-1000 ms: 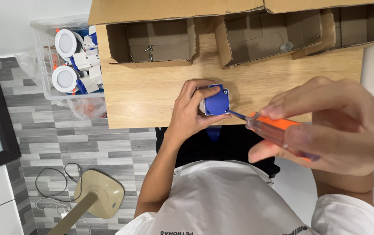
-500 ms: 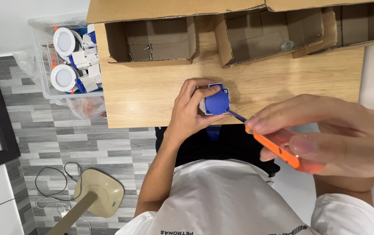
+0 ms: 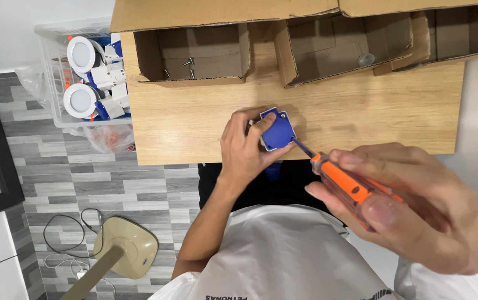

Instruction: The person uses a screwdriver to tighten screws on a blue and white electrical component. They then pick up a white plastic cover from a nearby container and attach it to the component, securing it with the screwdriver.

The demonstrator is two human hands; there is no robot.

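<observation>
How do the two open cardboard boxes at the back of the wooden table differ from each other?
The left cardboard box holds a few small metal screws, while the middle cardboard box holds one small clear round piece. The left cardboard box sits square to the wooden table edge; the middle cardboard box is turned at a slight angle. Both are brown, open-topped, shallow and nearly empty.
</observation>
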